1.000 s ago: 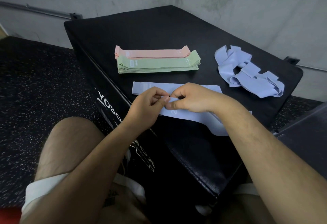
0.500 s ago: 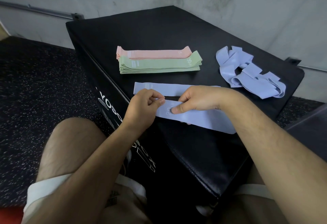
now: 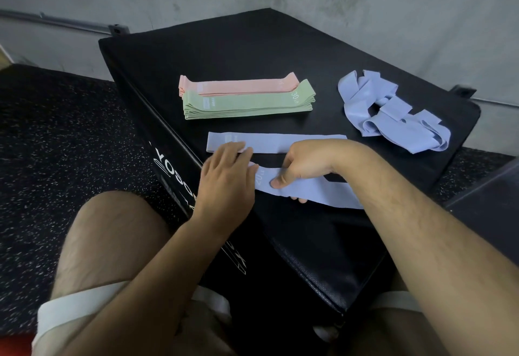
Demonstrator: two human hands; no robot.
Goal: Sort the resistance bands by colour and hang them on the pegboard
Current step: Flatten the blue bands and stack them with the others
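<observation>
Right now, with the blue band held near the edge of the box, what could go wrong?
The held blue band is pinched by the right hand, its end close to the front edge of the black box; it might slip off to the floor. The left hand overlaps the flat blue band and may drag it crooked. The tangled blue heap sits near the right edge; pulling one band could take others over.
</observation>
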